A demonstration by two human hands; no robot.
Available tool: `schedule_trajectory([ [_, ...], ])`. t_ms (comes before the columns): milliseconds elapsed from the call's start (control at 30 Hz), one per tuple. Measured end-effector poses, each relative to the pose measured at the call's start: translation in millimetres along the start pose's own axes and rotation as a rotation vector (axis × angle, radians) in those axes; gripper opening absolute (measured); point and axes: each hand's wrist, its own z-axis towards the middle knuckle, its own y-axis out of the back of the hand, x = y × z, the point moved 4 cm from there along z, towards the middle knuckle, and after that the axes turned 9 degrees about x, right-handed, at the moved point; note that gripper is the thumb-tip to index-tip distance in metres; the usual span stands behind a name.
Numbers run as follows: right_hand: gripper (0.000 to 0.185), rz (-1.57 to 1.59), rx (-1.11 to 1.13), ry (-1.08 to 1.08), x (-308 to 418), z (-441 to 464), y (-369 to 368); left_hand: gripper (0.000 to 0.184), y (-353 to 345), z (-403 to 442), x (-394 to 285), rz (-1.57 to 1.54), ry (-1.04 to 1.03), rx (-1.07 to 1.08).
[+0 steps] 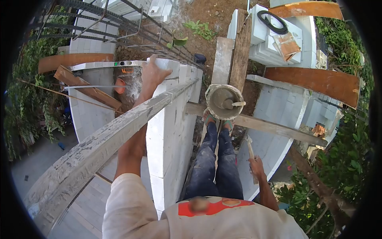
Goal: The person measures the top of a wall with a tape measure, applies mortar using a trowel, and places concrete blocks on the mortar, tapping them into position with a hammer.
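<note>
My left hand rests with spread fingers against a white block at the far end of the wall. Its forearm passes beneath a mortar-smeared wooden beam. Low on the right, my right hand is closed round a wooden-handled tool; its pale end points away from me, and I cannot make out its exact kind. By my feet stands a bucket of grey mortar, a light-handled tool sticking out of it. A spirit level lies just left of my left hand.
I stand on narrow planks between block walls. A cross plank runs to the right. Steel rebar hangs over the upper left. Stacked white blocks carry a black hose coil. Curved brown boards lie on the right wall.
</note>
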Motion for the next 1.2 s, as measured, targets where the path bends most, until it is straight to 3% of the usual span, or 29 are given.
schedule_trajectory([
  [200, 0.031, -0.188, 0.025, 0.133, 68, -11, -17, 0.108, 7, -1, -2, 0.018, 0.038, 0.034],
  [300, 0.033, -0.17, 0.164, 0.247, 123, -19, -38, 0.1, 11, 15, 11, 0.063, -0.015, 0.051],
  [367, 0.033, -0.029, 0.255, 0.31, 153, -19, -54, 0.086, 14, 31, 26, -0.077, -0.16, 0.184],
  [400, 0.033, -0.031, 0.259, 0.309, 167, -18, -62, 0.075, 28, 24, 19, -0.091, -0.205, 0.178],
  [433, 0.037, -0.183, 0.209, 0.322, 182, -15, -67, 0.075, 28, 26, 25, -0.092, -0.205, 0.176],
  [500, 0.041, -0.344, 0.155, 0.336, 205, -4, -78, 0.078, 28, 29, 35, -0.155, -0.274, 0.254],
  [567, 0.054, -0.582, 0.076, 0.572, 227, 7, -94, 0.081, 29, 22, 30, -0.161, -0.252, 0.237],
  [700, 0.06, -0.48, 0.147, 0.766, 280, -21, -129, 0.089, 20, 24, 38, -0.1, -0.334, 0.122],
  [767, 0.064, -0.578, 0.104, 1.021, 302, -31, -144, 0.091, 21, 19, 38, -0.106, -0.295, 0.119],
  [1000, 0.07, -0.642, 0.177, 1.102, 361, -38, -181, 0.103, 28, 4, 28, -0.067, -0.144, 0.162],
  [1100, 0.072, -0.64, 0.136, 1.275, 384, -38, -192, 0.105, 30, 0, 25, -0.044, -0.035, 0.238],
  [1200, 0.075, -0.78, 0.028, 1.433, 405, -41, -200, 0.107, 26, -1, 29, -0.065, -0.016, 0.17],
])
